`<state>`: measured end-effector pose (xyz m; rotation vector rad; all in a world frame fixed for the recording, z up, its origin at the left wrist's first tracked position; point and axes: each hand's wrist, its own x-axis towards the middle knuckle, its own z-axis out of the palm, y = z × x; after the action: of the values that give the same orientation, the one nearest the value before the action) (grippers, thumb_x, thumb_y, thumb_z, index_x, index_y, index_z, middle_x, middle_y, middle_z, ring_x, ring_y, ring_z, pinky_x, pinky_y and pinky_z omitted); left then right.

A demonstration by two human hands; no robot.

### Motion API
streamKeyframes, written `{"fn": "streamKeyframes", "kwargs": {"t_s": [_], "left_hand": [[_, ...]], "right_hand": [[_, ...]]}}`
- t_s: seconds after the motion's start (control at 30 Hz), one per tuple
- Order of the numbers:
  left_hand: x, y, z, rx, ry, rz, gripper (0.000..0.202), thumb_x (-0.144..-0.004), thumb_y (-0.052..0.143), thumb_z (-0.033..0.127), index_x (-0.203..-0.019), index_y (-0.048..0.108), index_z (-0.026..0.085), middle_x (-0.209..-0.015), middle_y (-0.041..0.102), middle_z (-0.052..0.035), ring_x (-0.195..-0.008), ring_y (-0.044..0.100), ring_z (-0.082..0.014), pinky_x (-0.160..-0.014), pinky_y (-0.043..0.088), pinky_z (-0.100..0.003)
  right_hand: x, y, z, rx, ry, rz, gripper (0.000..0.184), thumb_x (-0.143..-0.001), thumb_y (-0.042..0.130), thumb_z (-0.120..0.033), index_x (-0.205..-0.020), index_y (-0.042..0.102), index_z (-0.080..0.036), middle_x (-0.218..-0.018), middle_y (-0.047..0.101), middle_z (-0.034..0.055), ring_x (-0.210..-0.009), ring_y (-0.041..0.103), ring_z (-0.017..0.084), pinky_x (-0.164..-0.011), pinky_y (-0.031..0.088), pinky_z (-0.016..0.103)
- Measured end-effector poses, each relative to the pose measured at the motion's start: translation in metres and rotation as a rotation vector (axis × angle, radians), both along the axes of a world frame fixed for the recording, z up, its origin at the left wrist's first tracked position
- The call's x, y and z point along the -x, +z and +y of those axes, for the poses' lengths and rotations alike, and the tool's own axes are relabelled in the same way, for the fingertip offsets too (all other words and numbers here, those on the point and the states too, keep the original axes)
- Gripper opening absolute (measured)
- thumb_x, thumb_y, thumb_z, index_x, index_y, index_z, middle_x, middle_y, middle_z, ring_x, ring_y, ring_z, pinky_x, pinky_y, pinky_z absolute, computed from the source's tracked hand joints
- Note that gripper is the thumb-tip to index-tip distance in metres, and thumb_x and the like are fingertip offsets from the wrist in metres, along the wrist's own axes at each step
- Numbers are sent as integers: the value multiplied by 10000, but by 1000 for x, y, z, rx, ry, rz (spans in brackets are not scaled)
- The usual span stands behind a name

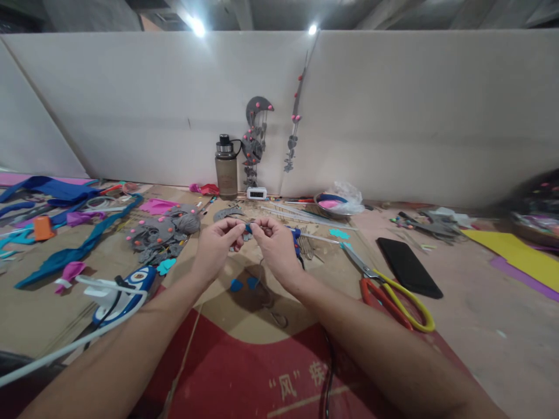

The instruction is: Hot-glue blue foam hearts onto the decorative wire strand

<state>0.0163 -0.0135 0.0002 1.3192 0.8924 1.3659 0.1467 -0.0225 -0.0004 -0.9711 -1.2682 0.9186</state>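
My left hand [220, 244] and my right hand [276, 247] meet over the cardboard, fingertips pinched together on a small blue felt piece [248, 227]. Most of that piece is hidden by the fingers. Below them lie two more blue felt pieces [236, 285], with a thin grey cord [278, 317] looped close by. Just behind my right hand is a blue glue gun [297, 237], partly covered. Large scissors [388, 291] with red and yellow handles rest to the right, blades partly apart.
A black phone [409, 267] lies beyond the scissors. At the back stand a water bottle [226, 171], a small digital clock [257, 193] and a bowl [334, 203]. Grey felt ornaments [159, 233], a power strip [124, 294] and a white cable [65, 350] occupy the left.
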Motion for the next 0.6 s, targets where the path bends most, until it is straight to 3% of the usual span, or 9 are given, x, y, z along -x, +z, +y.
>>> {"fn": "streamKeyframes", "kwargs": {"t_s": [0.17, 0.3, 0.6], "left_hand": [[-1, 3, -1, 74, -101, -139, 229, -751, 693, 337, -855, 671, 134, -634, 592, 1, -506, 497, -79, -474, 351, -216], [-1, 5, -2, 104, -138, -57, 225, -749, 696, 341, -739, 651, 121, -578, 565, 1, -512, 484, -76, -491, 357, -207], [0, -2, 0, 44, -46, 99, 205, -744, 701, 332, -757, 648, 135, -577, 558, 12, -516, 472, -75, -491, 360, -202]], "right_hand": [[-1, -5, 2, 12, 25, 66, 191, -753, 590, -353, -758, 553, -165, -697, 575, -12, -618, 499, 106, -601, 384, 236], [-1, -6, 2, 30, 25, 82, 189, -738, 589, -353, -741, 547, -169, -683, 562, -20, -615, 486, 101, -594, 379, 228], [0, -8, 1, 57, 43, 48, 183, -732, 580, -348, -739, 537, -171, -653, 523, -32, -577, 437, 94, -554, 339, 227]]}}
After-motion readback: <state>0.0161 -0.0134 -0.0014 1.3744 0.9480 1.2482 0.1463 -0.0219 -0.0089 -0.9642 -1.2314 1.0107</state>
